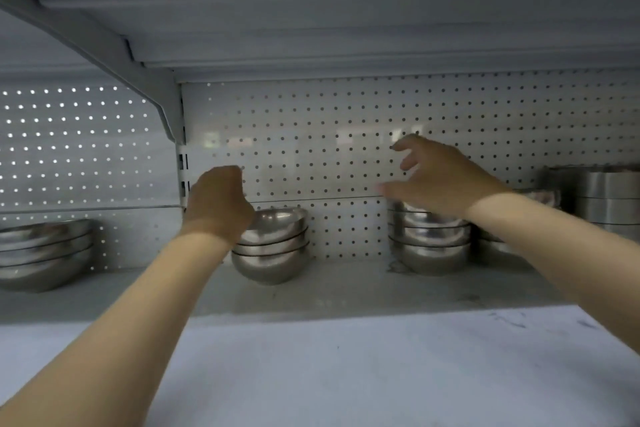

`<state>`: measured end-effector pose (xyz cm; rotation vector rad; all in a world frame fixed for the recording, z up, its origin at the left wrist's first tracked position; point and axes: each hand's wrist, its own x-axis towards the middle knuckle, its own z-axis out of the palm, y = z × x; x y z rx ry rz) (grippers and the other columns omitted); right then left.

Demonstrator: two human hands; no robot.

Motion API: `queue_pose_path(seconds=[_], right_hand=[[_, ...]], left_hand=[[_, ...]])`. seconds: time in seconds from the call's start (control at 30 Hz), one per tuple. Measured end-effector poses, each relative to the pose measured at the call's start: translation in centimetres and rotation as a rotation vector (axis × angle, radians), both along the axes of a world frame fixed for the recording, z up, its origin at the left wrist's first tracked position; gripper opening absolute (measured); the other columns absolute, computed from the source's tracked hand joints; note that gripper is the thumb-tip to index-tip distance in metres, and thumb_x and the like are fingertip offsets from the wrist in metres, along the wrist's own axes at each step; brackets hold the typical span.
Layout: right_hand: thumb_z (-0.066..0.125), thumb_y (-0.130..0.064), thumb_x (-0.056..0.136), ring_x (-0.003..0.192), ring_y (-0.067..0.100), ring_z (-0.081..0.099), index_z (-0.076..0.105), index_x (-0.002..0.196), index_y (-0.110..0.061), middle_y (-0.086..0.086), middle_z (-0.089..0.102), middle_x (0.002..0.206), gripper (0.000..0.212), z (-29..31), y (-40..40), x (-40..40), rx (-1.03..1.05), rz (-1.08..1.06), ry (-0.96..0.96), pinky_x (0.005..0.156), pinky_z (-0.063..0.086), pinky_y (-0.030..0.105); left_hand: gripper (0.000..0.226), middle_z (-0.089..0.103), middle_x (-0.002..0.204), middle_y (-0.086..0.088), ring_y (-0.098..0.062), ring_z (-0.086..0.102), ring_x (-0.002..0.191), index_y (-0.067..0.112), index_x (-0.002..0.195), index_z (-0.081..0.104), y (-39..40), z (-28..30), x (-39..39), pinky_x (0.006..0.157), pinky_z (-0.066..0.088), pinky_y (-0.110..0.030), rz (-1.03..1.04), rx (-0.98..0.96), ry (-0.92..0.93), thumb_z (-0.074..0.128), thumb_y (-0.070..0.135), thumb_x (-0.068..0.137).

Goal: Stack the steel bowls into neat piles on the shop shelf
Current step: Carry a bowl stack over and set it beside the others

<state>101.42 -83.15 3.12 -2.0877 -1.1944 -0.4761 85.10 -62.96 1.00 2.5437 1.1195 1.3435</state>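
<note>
Your left hand (220, 204) is curled at the near-left rim of the top steel bowl (277, 224), which sits tilted in the middle pile (272, 253); your fingers are hidden behind your knuckles, so I cannot tell whether they actually pinch that rim. That pile stands toward the back of the shelf (346, 291), against the perforated back panel (311, 135), a few round bowls nested in one another with brushed, dull-shining sides and thin dark rims.

Your right hand (440, 173) hovers spread above the right pile (429, 243), fingers apart and loosely bent, thumb low, holding nothing. It is blurred. The bowls beneath it nest level, again a few deep.

Further right, partly behind your forearm, stands another stack (491, 246), and at the shelf's right end a straight-walled steel container (602, 198), cylindrical, with banded sides. What it holds is not visible.

At the shelf's left end, beyond the upright, sits a pile of wider, shallower steel bowls (45, 253), leaning slightly.

The shelf is pale painted metal, scuffed with dark marks near its front edge.
</note>
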Motion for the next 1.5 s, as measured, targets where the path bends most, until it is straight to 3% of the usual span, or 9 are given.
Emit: queue_pose_path(seconds=[0.13, 0.27, 0.43, 0.57, 0.77, 0.93, 1.1, 1.23, 1.5], right_hand=[[0.066, -0.056, 0.077, 0.110, 0.025, 0.051, 0.030, 0.141, -0.015, 0.008, 0.047, 0.136, 0.084, -0.2, -5.0, 3.9, -0.123, -0.251, 0.066, 0.079, 0.038, 0.029], [0.068, -0.052, 0.077, 0.114, 0.025, 0.051, 0.034, 0.139, -0.012, 0.007, 0.049, 0.137, 0.080, -3.4, -5.4, 5.7, -0.198, -0.238, 0.159, 0.077, 0.039, 0.026], [0.069, -0.045, 0.077, 0.129, 0.023, 0.043, 0.030, 0.145, -0.019, 0.002, 0.043, 0.145, 0.082, -6.8, -4.0, 7.7, -0.121, -0.074, 0.266, 0.105, 0.039, 0.038], [0.070, -0.040, 0.079, 0.132, 0.024, 0.039, 0.025, 0.147, -0.016, 0.003, 0.039, 0.147, 0.085, -7.8, -3.4, 8.7, 0.021, -0.038, 0.316, 0.107, 0.036, 0.037], [0.072, -0.050, 0.073, 0.128, 0.029, 0.043, 0.035, 0.142, -0.014, 0.010, 0.041, 0.143, 0.086, -8.2, -2.7, 8.5, 0.102, -0.026, 0.427, 0.106, 0.039, 0.044], [0.072, -0.057, 0.070, 0.139, 0.027, 0.029, 0.012, 0.149, -0.013, 0.005, 0.027, 0.153, 0.108, -7.5, -1.7, 8.8, 0.118, 0.001, 0.485, 0.112, 0.029, 0.037], [0.072, -0.052, 0.072, 0.124, 0.018, 0.044, 0.027, 0.144, -0.022, -0.003, 0.044, 0.140, 0.089, -8.1, -1.6, 9.2, 0.236, 0.087, 0.533, 0.092, 0.032, 0.025], [0.070, -0.052, 0.075, 0.083, -0.009, 0.044, 0.041, 0.115, -0.039, -0.023, 0.051, 0.102, 0.051, -9.0, -2.0, 9.2, 0.243, 0.130, 0.479, 0.069, 0.034, 0.012], [0.065, -0.037, 0.085, 0.080, -0.014, 0.041, 0.043, 0.108, -0.039, -0.033, 0.043, 0.090, 0.032, -10.1, -0.6, 8.3, 0.280, 0.203, 0.411, 0.066, 0.028, 0.006]], left_hand=[[0.057, 0.048, 0.137, 0.001, -0.017, 0.046, 0.124, 0.018, 0.138, 0.040, -6.0, 1.2, 5.4, 0.088, 0.033, -0.019, -0.354, -0.185, 0.136, 0.058, 0.007, 0.085], [0.040, 0.046, 0.135, -0.007, -0.021, 0.048, 0.117, 0.008, 0.128, 0.045, -10.8, -1.2, 11.4, 0.083, 0.034, -0.023, -0.462, -0.309, 0.409, 0.055, 0.013, 0.090], [0.022, 0.060, 0.117, -0.009, -0.017, 0.054, 0.099, 0.010, 0.113, 0.055, -11.5, -5.9, 14.7, 0.082, 0.036, -0.022, -0.543, -0.435, 0.334, 0.043, 0.016, 0.096], [0.033, 0.057, 0.126, -0.004, -0.017, 0.051, 0.115, 0.016, 0.125, 0.051, -10.5, -7.9, 14.9, 0.088, 0.033, -0.022, -0.546, -0.513, 0.210, 0.044, 0.008, 0.093], [0.031, 0.058, 0.122, -0.007, -0.019, 0.053, 0.109, 0.010, 0.120, 0.054, -9.4, -8.8, 15.3, 0.082, 0.034, -0.018, -0.444, -0.452, 0.180, 0.049, 0.006, 0.089], [0.027, 0.061, 0.119, -0.009, -0.022, 0.055, 0.110, 0.010, 0.114, 0.058, -9.2, -8.5, 15.5, 0.085, 0.038, -0.022, -0.446, -0.454, 0.199, 0.049, 0.008, 0.089], [0.020, 0.067, 0.107, -0.006, -0.017, 0.058, 0.095, 0.011, 0.104, 0.065, -8.4, -8.8, 15.5, 0.079, 0.039, -0.020, -0.488, -0.504, 0.130, 0.053, 0.011, 0.088], [0.018, 0.070, 0.099, -0.008, -0.018, 0.061, 0.090, 0.009, 0.098, 0.069, -8.2, -9.1, 15.7, 0.079, 0.044, -0.023, -0.506, -0.579, -0.009, 0.061, 0.008, 0.082], [0.018, 0.069, 0.088, -0.014, -0.028, 0.063, 0.087, 0.006, 0.084, 0.068, -7.3, -9.0, 15.6, 0.080, 0.049, -0.033, -0.373, -0.601, -0.181, 0.052, -0.001, 0.085]])
